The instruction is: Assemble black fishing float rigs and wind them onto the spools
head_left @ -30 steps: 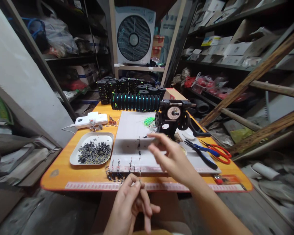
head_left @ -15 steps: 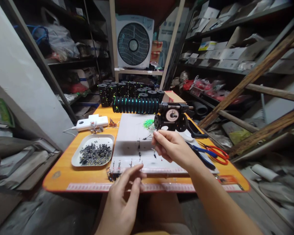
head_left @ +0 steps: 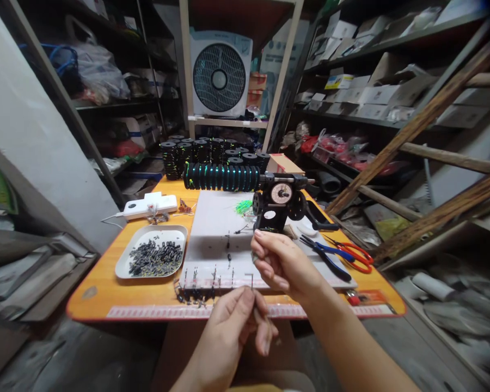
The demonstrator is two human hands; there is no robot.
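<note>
My left hand (head_left: 232, 326) is low at the table's front edge, its fingers curled and pinching a thin small piece that I cannot name. Just above it my right hand (head_left: 283, 264) hovers over the white board (head_left: 216, 218), fingers closed in a pinch on a tiny piece too small to make out. Several small dark parts (head_left: 200, 283) stand in a row along the board's near edge. A white tray (head_left: 124, 264) of small black parts lies to the left. A black hand-crank winder (head_left: 280, 201) with a row of black spools (head_left: 222, 177) stands behind my right hand.
The orange table (head_left: 102, 288) also carries red-handled scissors (head_left: 357, 256), blue-handled pliers (head_left: 326, 256), a white power strip (head_left: 149, 204) and stacked black spools (head_left: 200, 149). A box fan (head_left: 219, 76) sits on the shelf behind. Cluttered shelves and wooden beams (head_left: 412, 130) flank both sides.
My right hand has drawn back from the board toward me and closed into a pinch. My left hand opened briefly, then curled again just below the right one.
</note>
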